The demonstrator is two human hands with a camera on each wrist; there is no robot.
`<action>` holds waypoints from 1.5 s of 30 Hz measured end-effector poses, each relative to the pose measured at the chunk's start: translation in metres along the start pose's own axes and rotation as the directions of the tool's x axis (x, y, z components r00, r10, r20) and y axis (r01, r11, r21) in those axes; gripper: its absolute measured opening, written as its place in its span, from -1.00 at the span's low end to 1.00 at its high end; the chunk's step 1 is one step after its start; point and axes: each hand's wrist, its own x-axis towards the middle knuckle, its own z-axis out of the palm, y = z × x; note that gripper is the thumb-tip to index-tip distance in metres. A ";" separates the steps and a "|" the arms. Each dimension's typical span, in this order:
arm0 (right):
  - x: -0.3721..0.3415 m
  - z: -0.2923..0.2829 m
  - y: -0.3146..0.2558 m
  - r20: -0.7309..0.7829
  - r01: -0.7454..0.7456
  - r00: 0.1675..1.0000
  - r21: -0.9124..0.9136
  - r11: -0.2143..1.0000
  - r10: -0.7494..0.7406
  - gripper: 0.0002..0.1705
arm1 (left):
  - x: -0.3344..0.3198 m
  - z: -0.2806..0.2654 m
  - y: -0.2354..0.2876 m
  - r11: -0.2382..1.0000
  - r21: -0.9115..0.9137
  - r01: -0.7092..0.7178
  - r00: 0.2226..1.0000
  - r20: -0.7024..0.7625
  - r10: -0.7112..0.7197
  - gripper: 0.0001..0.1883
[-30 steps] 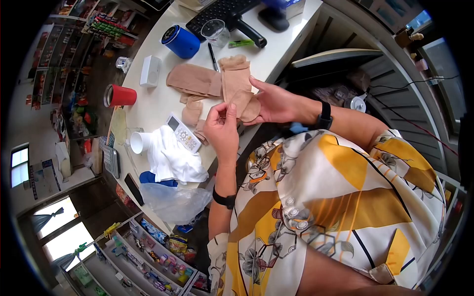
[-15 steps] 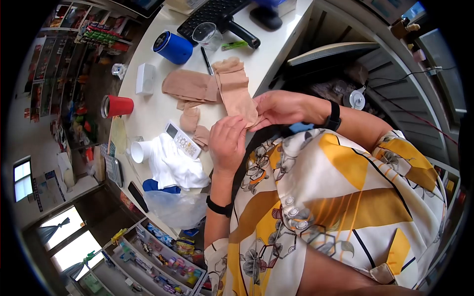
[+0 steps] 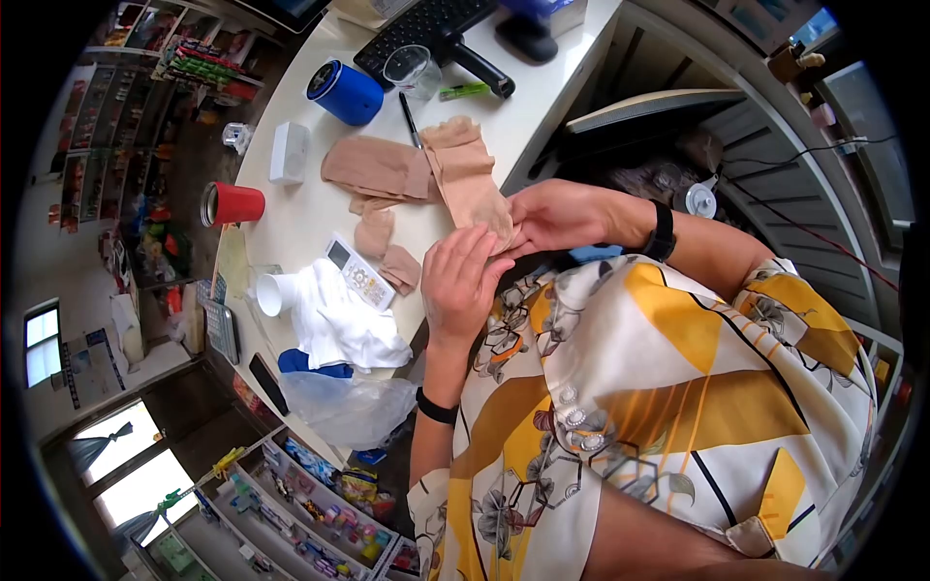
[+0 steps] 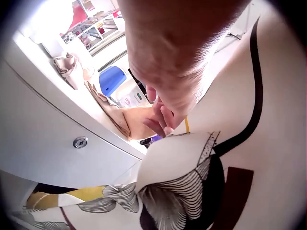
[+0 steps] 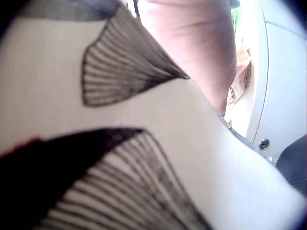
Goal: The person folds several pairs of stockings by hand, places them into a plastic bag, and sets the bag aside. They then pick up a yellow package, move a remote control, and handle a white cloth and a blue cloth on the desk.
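A sheer tan nylon sock (image 3: 467, 174) stretches from the desk toward the person, its near end between the two hands. The left hand (image 3: 460, 290) grips that near end with curved fingers laid over it. From the other side, the right hand (image 3: 562, 215) holds the same end, its fingertips partly hidden behind the left hand. Folded tan socks (image 3: 376, 168) lie beside it on the desk, with a smaller crumpled tan piece (image 3: 373, 232) nearby. In the left wrist view, the left hand's fingers (image 4: 165, 117) meet at the tan fabric (image 4: 111, 112). The right wrist view is mostly blouse.
On the white desk (image 3: 291, 218) are a white remote (image 3: 360, 275), white cloth (image 3: 339, 315), plastic bag (image 3: 354, 407), red cup (image 3: 237, 203), white box (image 3: 289, 153), blue canister (image 3: 345, 93), clear cup (image 3: 412, 73), pen (image 3: 409, 118), barcode scanner (image 3: 481, 70) and keyboard (image 3: 421, 34).
The sock's near end, folded up between the hands earlier, is now drawn out toward the body. The left hand has turned its back upward over it; both hands have moved nearer the person.
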 end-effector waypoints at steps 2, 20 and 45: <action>-0.002 0.002 -0.002 0.069 -0.027 0.997 0.072 0.997 0.022 -0.65 | 0.000 0.000 -0.003 1.000 0.019 -0.023 1.000 -0.009 0.023 -0.77; -0.008 0.031 -0.012 0.146 -0.153 0.981 0.207 0.966 0.124 0.14 | 0.071 -0.081 0.051 0.731 -0.618 0.289 0.871 -0.148 -0.469 -0.88; 0.014 0.045 -0.011 0.073 -0.067 0.996 0.161 0.985 0.056 -0.58 | 0.023 -0.023 0.029 0.669 -0.300 0.680 0.724 0.128 -0.678 -0.78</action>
